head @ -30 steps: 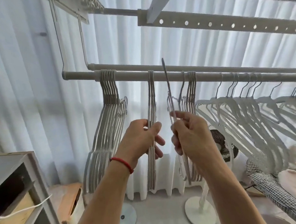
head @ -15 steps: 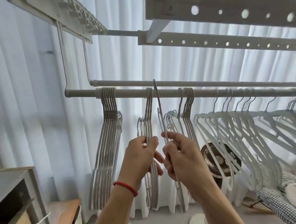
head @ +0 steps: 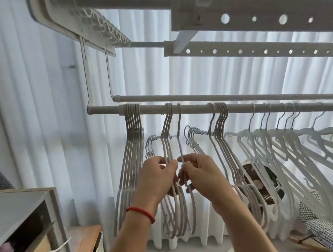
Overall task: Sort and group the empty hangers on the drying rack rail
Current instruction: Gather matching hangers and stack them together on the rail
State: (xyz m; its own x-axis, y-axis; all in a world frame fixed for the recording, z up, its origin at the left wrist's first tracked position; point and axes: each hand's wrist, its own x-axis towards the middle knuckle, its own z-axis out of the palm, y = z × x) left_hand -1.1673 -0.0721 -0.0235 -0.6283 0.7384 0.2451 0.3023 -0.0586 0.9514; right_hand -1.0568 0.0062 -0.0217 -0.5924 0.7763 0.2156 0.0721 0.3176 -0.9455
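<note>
A single hanger (head: 180,136) hangs by its hook on the near rail (head: 238,108), just right of a small bunch of hangers (head: 167,133) hooked on the same rail. The right hand (head: 199,174) pinches the single hanger's wire between thumb and fingers, while the left hand (head: 158,178) is closed around the wires of the small bunch; the two hands are almost touching. Further left a tight group of hangers (head: 133,139) hangs by itself, and to the right another cluster (head: 221,126) sits on the rail, then a spread row of white plastic hangers (head: 291,143). A red cord (head: 142,213) circles the left wrist. White curtains (head: 44,113) fill the far side, and a fan (head: 263,186) shows behind the right-hand hangers
</note>
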